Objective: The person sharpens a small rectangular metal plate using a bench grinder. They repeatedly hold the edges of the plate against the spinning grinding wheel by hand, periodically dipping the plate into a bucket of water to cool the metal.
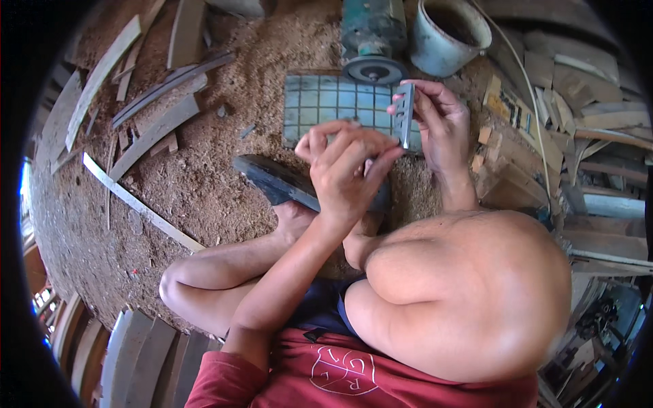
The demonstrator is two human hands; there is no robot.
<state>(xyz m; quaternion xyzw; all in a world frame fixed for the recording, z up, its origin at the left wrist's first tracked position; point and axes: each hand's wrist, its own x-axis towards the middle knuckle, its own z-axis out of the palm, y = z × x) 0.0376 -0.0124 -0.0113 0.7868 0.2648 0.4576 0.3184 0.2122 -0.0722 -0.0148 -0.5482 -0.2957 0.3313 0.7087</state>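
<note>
A flat grey slotted metal blade (405, 117) stands nearly upright between my hands, with several notches along its left side. My right hand (443, 121) grips it from the right, fingers bent round its upper part. From the left, my left hand (348, 163) reaches across with curled fingers, its thumb and fingertip pinched at the blade's lower end. Just beyond the blade is a green bench grinder (374, 34) with a round grinding wheel (374, 71). Beneath the blade lies a blue-white tiled panel (326, 105) with dark grid lines.
A pale bucket (449, 41) stands right of the grinder. A dark wooden block (279, 180) lies by my feet. Curved wood strips (156, 136) lie on the sawdust-covered ground (204, 197) at left. Wood offcuts (510, 160) and a thin cable (534, 102) are at right.
</note>
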